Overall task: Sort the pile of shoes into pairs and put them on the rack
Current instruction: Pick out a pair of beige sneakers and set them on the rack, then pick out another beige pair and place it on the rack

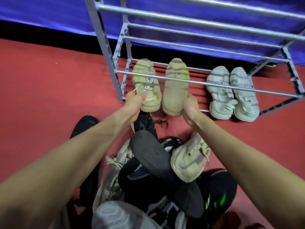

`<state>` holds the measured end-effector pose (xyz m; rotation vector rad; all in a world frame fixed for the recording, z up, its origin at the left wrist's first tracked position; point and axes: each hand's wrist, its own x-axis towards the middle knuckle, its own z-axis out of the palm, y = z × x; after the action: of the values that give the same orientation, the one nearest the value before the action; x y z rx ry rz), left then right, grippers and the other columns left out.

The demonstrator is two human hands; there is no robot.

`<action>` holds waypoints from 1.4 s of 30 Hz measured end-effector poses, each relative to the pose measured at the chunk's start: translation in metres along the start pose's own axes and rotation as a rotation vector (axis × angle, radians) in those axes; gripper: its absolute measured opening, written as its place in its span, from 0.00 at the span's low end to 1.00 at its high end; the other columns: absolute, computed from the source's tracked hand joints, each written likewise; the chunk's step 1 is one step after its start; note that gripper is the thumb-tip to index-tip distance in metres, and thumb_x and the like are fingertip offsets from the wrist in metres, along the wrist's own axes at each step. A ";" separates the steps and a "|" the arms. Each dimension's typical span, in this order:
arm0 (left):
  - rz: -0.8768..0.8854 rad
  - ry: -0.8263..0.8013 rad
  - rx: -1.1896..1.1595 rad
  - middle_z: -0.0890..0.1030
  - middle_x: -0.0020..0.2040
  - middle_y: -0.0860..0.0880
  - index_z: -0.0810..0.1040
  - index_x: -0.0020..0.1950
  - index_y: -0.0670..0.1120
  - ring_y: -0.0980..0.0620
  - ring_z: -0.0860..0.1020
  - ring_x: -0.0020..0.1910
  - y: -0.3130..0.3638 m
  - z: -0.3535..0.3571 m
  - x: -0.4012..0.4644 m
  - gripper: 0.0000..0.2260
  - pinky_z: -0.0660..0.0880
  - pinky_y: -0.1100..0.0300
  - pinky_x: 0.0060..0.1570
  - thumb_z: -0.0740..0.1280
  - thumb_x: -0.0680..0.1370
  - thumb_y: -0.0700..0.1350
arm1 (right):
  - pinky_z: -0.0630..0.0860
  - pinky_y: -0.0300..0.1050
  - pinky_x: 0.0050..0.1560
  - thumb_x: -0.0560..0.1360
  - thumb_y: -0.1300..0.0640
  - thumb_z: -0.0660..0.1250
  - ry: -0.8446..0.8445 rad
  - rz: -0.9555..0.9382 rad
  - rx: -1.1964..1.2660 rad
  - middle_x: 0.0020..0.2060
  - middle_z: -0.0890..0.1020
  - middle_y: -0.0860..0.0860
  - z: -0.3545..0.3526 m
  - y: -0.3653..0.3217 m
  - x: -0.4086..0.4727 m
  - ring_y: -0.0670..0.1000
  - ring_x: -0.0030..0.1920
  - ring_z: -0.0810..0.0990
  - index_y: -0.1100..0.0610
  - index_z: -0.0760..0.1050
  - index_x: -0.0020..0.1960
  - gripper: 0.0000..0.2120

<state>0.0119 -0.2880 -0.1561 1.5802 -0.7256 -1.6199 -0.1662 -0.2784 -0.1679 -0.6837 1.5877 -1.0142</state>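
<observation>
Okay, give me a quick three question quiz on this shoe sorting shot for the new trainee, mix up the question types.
1. True or false: the grey pair already sits on the rack's bottom tier.
2. The beige shoe in the right hand shows: A) its sole B) its laces C) its inside.
3. Fill in: the left hand grips the heel of the laced ____ shoe.

Key: 1 true; 2 A; 3 beige.
</observation>
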 end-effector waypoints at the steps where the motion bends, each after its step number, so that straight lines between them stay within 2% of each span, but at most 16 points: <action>1: 0.020 0.002 0.008 0.79 0.60 0.39 0.73 0.64 0.35 0.43 0.79 0.60 -0.002 -0.001 0.009 0.14 0.74 0.50 0.63 0.60 0.79 0.36 | 0.77 0.49 0.55 0.79 0.64 0.54 0.012 -0.002 0.004 0.54 0.80 0.59 0.003 0.002 0.006 0.55 0.52 0.79 0.66 0.71 0.63 0.15; 3: 0.058 -0.013 0.023 0.80 0.59 0.39 0.75 0.61 0.36 0.44 0.79 0.58 -0.002 -0.001 0.023 0.12 0.75 0.51 0.62 0.59 0.80 0.35 | 0.79 0.49 0.54 0.79 0.64 0.54 0.047 0.000 0.015 0.55 0.80 0.60 0.008 0.006 0.019 0.56 0.53 0.80 0.68 0.71 0.63 0.16; 7: 0.096 -0.027 0.040 0.80 0.53 0.39 0.76 0.57 0.36 0.44 0.79 0.53 -0.003 0.004 0.042 0.10 0.75 0.52 0.57 0.58 0.79 0.33 | 0.76 0.38 0.41 0.79 0.64 0.52 0.111 -0.018 -0.006 0.51 0.79 0.58 0.012 0.013 0.037 0.52 0.48 0.78 0.69 0.71 0.62 0.16; 11: 0.075 0.003 0.059 0.79 0.56 0.36 0.73 0.60 0.30 0.41 0.79 0.57 -0.007 0.011 0.055 0.13 0.75 0.51 0.58 0.58 0.79 0.32 | 0.75 0.38 0.41 0.78 0.68 0.52 0.128 -0.043 0.016 0.44 0.78 0.53 0.015 0.016 0.047 0.51 0.46 0.77 0.63 0.72 0.57 0.13; 14: 0.059 0.016 0.056 0.80 0.45 0.43 0.76 0.54 0.34 0.48 0.79 0.45 -0.004 0.012 0.059 0.11 0.77 0.59 0.45 0.56 0.78 0.30 | 0.77 0.41 0.45 0.79 0.66 0.52 0.120 -0.046 0.028 0.41 0.78 0.50 0.018 0.017 0.054 0.49 0.43 0.77 0.60 0.71 0.54 0.10; 16: 0.042 0.036 0.066 0.79 0.42 0.46 0.76 0.55 0.34 0.50 0.79 0.43 -0.003 0.014 0.064 0.12 0.76 0.60 0.42 0.56 0.77 0.30 | 0.77 0.43 0.47 0.81 0.62 0.53 0.128 -0.035 0.020 0.41 0.78 0.49 0.020 0.018 0.058 0.48 0.42 0.77 0.59 0.70 0.53 0.08; 18: 0.014 0.050 0.121 0.80 0.45 0.44 0.74 0.61 0.34 0.46 0.79 0.48 -0.006 0.015 0.069 0.14 0.76 0.57 0.47 0.57 0.78 0.32 | 0.75 0.41 0.45 0.81 0.62 0.53 0.135 -0.019 -0.014 0.40 0.77 0.49 0.019 0.022 0.061 0.48 0.42 0.77 0.58 0.70 0.53 0.08; 20: -0.010 0.059 0.210 0.80 0.51 0.43 0.74 0.63 0.36 0.46 0.78 0.52 -0.011 0.016 0.069 0.14 0.75 0.57 0.50 0.57 0.79 0.35 | 0.74 0.42 0.46 0.81 0.62 0.53 0.136 0.002 -0.056 0.40 0.77 0.49 0.015 0.026 0.063 0.51 0.45 0.77 0.59 0.70 0.53 0.08; 24: 0.058 0.111 0.367 0.77 0.51 0.44 0.74 0.62 0.38 0.49 0.74 0.49 -0.011 0.018 0.063 0.14 0.70 0.61 0.42 0.56 0.80 0.40 | 0.73 0.42 0.49 0.81 0.59 0.53 0.128 -0.068 -0.173 0.47 0.77 0.53 0.012 0.027 0.054 0.50 0.48 0.75 0.61 0.71 0.57 0.11; 27: 0.152 0.135 0.546 0.76 0.49 0.45 0.75 0.57 0.39 0.48 0.73 0.47 -0.014 0.013 0.047 0.11 0.67 0.60 0.45 0.57 0.80 0.42 | 0.71 0.44 0.49 0.79 0.59 0.55 0.127 -0.106 -0.263 0.47 0.76 0.53 0.012 0.028 0.035 0.50 0.47 0.74 0.65 0.71 0.59 0.14; 31: 0.270 0.201 0.738 0.79 0.60 0.44 0.75 0.62 0.40 0.46 0.76 0.60 -0.028 0.002 0.003 0.13 0.69 0.61 0.54 0.61 0.78 0.38 | 0.71 0.45 0.52 0.76 0.62 0.58 0.094 -0.073 -0.356 0.52 0.78 0.52 0.007 0.032 -0.014 0.51 0.50 0.74 0.62 0.72 0.61 0.14; 34: 0.210 0.265 0.782 0.81 0.58 0.42 0.78 0.59 0.41 0.44 0.77 0.59 -0.034 -0.009 -0.030 0.15 0.69 0.59 0.58 0.60 0.74 0.36 | 0.72 0.49 0.64 0.76 0.62 0.61 -0.026 -0.069 -0.531 0.58 0.78 0.55 0.000 0.030 -0.059 0.53 0.59 0.75 0.63 0.69 0.66 0.18; 38: 0.069 0.096 0.900 0.83 0.55 0.42 0.83 0.51 0.41 0.42 0.78 0.59 -0.039 -0.018 -0.065 0.11 0.72 0.57 0.57 0.62 0.76 0.40 | 0.71 0.53 0.65 0.76 0.57 0.63 -0.238 -0.226 -0.884 0.59 0.77 0.59 -0.022 0.034 -0.111 0.56 0.62 0.74 0.61 0.71 0.65 0.18; 40: 0.025 0.034 0.912 0.83 0.55 0.43 0.83 0.50 0.41 0.43 0.78 0.58 -0.040 -0.018 -0.078 0.11 0.71 0.59 0.52 0.63 0.78 0.45 | 0.69 0.50 0.65 0.75 0.50 0.64 -0.260 -0.246 -1.069 0.58 0.76 0.58 -0.035 0.038 -0.128 0.56 0.62 0.73 0.59 0.71 0.65 0.21; 42: 0.001 0.016 0.890 0.82 0.53 0.43 0.81 0.49 0.45 0.43 0.78 0.58 -0.042 -0.017 -0.087 0.10 0.68 0.59 0.48 0.63 0.78 0.48 | 0.68 0.50 0.65 0.73 0.44 0.65 -0.178 -0.241 -1.147 0.58 0.75 0.58 -0.044 0.042 -0.143 0.57 0.62 0.72 0.58 0.71 0.63 0.25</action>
<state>0.0199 -0.1909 -0.1420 2.1678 -1.5770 -1.3323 -0.1695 -0.1267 -0.1346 -1.7032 1.8757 -0.0793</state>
